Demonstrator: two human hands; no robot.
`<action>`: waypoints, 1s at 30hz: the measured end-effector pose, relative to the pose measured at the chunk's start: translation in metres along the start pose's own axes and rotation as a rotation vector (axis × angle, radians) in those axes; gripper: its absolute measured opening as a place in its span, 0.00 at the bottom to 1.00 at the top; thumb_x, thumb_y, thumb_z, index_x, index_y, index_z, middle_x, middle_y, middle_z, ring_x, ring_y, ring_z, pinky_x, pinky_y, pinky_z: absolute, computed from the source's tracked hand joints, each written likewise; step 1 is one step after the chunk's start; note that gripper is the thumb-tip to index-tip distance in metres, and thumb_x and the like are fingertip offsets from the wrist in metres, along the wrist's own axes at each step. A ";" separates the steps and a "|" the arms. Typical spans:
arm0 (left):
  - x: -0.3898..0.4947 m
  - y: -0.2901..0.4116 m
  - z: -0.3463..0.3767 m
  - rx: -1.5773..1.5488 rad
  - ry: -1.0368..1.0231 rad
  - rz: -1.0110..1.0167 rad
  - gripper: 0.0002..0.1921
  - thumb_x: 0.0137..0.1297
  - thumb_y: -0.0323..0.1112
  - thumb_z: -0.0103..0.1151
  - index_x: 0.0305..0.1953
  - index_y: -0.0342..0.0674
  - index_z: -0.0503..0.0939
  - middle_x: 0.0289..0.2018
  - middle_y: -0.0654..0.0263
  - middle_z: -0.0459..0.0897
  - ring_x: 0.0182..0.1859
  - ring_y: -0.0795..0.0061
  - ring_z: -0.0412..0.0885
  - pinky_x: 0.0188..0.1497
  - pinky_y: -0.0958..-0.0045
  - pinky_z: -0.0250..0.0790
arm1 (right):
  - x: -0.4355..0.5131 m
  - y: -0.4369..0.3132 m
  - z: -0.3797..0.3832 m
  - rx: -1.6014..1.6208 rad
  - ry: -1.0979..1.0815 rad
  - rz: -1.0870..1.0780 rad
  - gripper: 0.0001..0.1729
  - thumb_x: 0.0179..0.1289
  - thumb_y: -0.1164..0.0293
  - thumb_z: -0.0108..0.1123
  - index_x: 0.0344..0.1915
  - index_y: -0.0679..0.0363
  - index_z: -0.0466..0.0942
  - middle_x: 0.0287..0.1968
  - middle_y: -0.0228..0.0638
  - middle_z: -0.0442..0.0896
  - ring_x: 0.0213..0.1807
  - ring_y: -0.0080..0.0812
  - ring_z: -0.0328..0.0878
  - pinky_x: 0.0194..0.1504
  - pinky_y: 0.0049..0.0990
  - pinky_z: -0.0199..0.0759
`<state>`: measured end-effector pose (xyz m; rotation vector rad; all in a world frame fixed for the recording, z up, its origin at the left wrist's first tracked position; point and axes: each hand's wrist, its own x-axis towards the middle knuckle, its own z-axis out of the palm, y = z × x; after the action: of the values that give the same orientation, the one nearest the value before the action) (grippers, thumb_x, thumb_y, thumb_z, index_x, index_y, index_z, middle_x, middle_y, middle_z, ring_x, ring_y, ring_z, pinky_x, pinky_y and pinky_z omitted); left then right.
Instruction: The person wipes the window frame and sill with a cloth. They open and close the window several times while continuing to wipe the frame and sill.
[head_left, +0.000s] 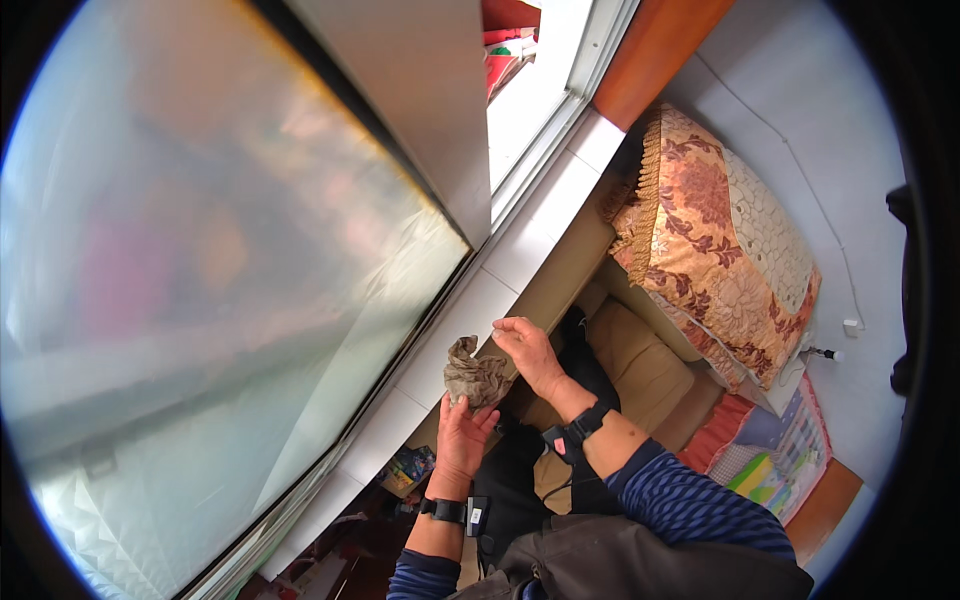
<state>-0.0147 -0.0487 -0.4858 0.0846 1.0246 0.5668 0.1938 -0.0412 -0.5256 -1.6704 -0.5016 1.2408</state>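
Observation:
A crumpled, damp-looking brown cloth (476, 375) is held up in my left hand (462, 439), its lower part between the fingers and thumb. My right hand (529, 352) is raised to the right of the cloth, fingers bent and apart from it, with nothing seen in them. Both hands are beside the white tiled window sill (495, 289). A large sliding window pane of cloudy glass (247, 247) stands to the left, beyond the sill. Each wrist wears a black strap with a small device.
Below me is a tan sofa (637, 352). A floral, fringed cover (697, 225) drapes over a bulky thing at the right. A window frame post (427, 105) and the metal window track (540, 165) run along the sill. Colourful packets (409, 466) lie under the sill's edge.

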 end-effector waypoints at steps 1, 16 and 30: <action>0.004 0.000 0.004 0.000 -0.011 -0.013 0.26 0.78 0.39 0.61 0.72 0.53 0.68 0.63 0.66 0.81 0.60 0.55 0.84 0.62 0.54 0.80 | 0.009 0.003 -0.008 0.073 -0.033 0.072 0.27 0.73 0.58 0.67 0.59 0.70 0.82 0.56 0.41 0.86 0.58 0.33 0.83 0.59 0.31 0.78; -0.007 -0.015 0.013 0.175 0.060 -0.087 0.29 0.75 0.40 0.60 0.74 0.52 0.67 0.64 0.65 0.81 0.59 0.59 0.84 0.61 0.55 0.79 | 0.097 -0.166 -0.025 -0.497 0.179 -0.964 0.41 0.58 0.73 0.74 0.72 0.59 0.69 0.60 0.48 0.81 0.61 0.52 0.82 0.62 0.42 0.79; -0.028 -0.037 0.039 0.236 0.106 -0.113 0.27 0.76 0.39 0.59 0.74 0.52 0.69 0.63 0.66 0.82 0.61 0.63 0.84 0.63 0.58 0.77 | 0.112 -0.220 -0.039 -0.563 -0.036 -1.276 0.36 0.51 0.68 0.82 0.56 0.63 0.71 0.41 0.46 0.84 0.43 0.50 0.86 0.46 0.41 0.84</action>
<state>0.0219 -0.0859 -0.4550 0.2055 1.1893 0.3490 0.3189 0.1270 -0.3899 -1.2652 -1.7024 0.1604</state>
